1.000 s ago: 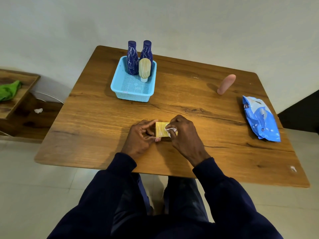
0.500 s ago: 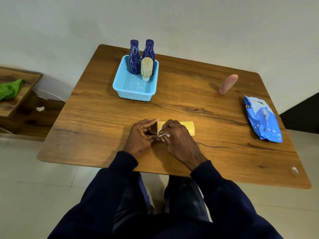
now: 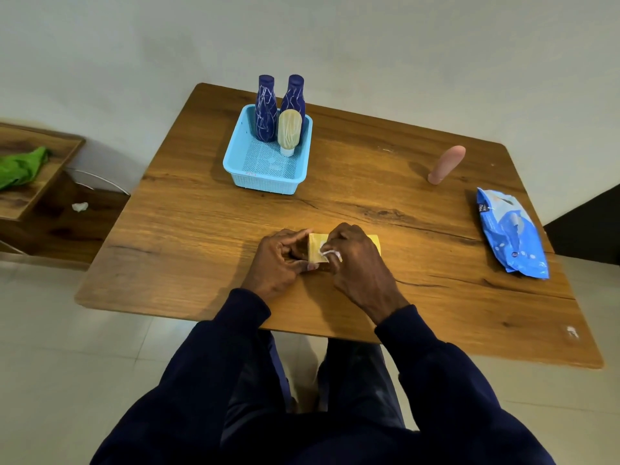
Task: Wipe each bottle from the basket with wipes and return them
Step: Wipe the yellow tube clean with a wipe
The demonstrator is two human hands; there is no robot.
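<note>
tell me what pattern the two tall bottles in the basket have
Dark blue with thin white marble-like streaks, clearest in the head view.

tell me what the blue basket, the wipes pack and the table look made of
Basket: likely moulded plastic, matt light blue; its floor and walls show a regular perforated grid. Wipes pack: probably thin plastic film, glossy; it is crinkled and catches highlights. Table: wood or wood-look laminate, smooth satin; grain and knots show.
</note>
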